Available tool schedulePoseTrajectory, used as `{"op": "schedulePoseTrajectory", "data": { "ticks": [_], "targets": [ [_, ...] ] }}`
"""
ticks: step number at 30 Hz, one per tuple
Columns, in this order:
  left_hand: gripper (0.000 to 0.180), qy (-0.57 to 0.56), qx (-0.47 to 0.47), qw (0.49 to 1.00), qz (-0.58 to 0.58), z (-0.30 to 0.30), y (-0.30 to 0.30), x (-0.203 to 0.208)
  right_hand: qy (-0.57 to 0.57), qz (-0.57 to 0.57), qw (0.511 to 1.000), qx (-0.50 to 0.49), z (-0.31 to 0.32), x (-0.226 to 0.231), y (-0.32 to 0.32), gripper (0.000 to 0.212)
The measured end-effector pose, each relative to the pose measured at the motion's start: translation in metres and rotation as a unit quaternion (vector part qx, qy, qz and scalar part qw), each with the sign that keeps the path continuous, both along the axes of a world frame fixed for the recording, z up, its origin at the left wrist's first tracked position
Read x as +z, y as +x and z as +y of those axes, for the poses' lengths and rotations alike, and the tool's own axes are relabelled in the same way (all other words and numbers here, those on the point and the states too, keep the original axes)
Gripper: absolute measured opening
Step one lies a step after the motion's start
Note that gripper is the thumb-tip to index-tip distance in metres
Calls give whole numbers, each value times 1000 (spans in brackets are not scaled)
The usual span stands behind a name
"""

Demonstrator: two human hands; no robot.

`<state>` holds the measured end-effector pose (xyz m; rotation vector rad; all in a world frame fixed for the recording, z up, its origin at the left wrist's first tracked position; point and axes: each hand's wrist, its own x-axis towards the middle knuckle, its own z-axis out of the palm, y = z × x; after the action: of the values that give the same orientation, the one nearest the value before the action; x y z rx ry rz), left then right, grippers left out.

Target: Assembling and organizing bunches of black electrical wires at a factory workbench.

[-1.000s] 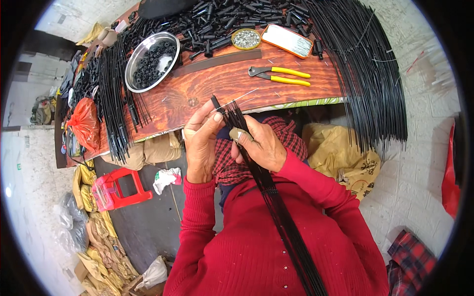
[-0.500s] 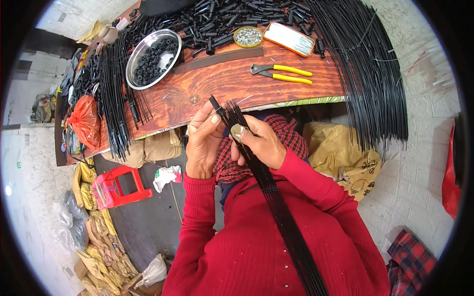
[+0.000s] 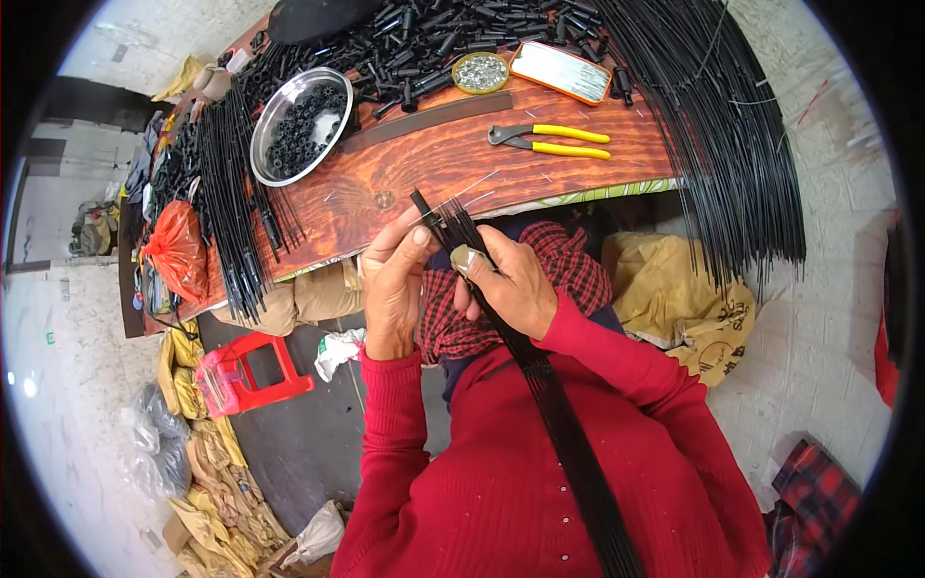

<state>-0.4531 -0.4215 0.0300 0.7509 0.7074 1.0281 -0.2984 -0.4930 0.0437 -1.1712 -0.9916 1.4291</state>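
Note:
My right hand (image 3: pixel 515 289) is closed around a bundle of thin black rods (image 3: pixel 554 400), like umbrella ribs, which slants down across my red sweater. A pale cover wraps its thumb. My left hand (image 3: pixel 393 289) pinches a short black tube (image 3: pixel 421 205) beside the rods' upper ends. A thin silvery wire (image 3: pixel 479 183) crosses just above those ends, running from the left fingertips out to the upper right; whether it passes through any part is too fine to tell. Both hands sit close together in front of the table's near edge.
On the wooden table (image 3: pixel 414 164) lie yellow-handled pincers (image 3: pixel 549 140), an orange-rimmed tray of wires (image 3: pixel 561 72), a dish of small metal bits (image 3: pixel 480 72) and a steel bowl of black rings (image 3: pixel 303 125). Black rods (image 3: pixel 723 144) overhang the right end. A red stool (image 3: pixel 252 374) stands below left.
The silvery wire now shows across the rod tops, reaching from the left fingertips. Both hands keep nearly the same place and grip; the whole view has shifted slightly.

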Motion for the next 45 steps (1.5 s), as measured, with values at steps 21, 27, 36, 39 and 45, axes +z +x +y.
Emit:
{"op": "schedulePoseTrajectory", "data": {
  "ticks": [21, 27, 36, 39, 45],
  "targets": [
    [24, 12, 6, 1000, 16, 7, 0, -10, 29, 14, 999, 35, 3, -6, 4, 32],
    [25, 1, -38, 999, -23, 9, -1, -11, -12, 116, 991, 61, 5, -14, 6, 33],
    [25, -21, -41, 997, -65, 6, -8, -13, -34, 153, 982, 103, 4, -9, 10, 36],
    [26, 0, -39, 999, -33, 7, -10, -9, -13, 131, 987, 94, 3, -7, 10, 35],
    [24, 26, -42, 999, -15, 10, -16, -10, -9, 127, 987, 101, 3, -4, 9, 32]
  ]
}}
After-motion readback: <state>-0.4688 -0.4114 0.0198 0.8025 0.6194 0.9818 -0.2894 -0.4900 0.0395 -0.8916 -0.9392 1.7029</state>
